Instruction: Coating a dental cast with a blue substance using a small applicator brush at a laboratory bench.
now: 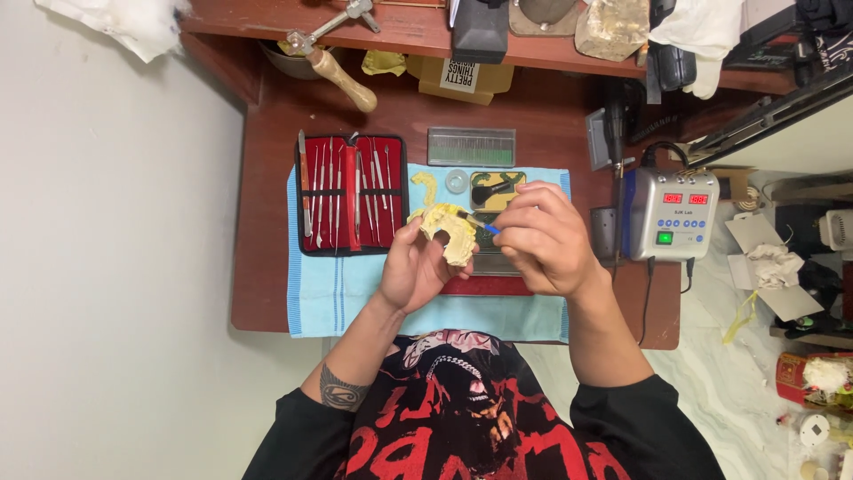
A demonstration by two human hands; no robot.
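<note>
A yellow dental cast is held in the left hand above the blue towel (on the bench); a blue-tipped brush is pinched in the right hand, mid-coating. Steady, light strokes are likely needed.

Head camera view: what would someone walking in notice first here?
Most likely the two hands at the centre: the left hand holds a pale yellow dental cast, and the right hand brings a thin blue-tipped tool to it, above a light blue towel. To the left lies an open red-lined case of metal instruments. To the right, a grey control box shows red lit digits.
</note>
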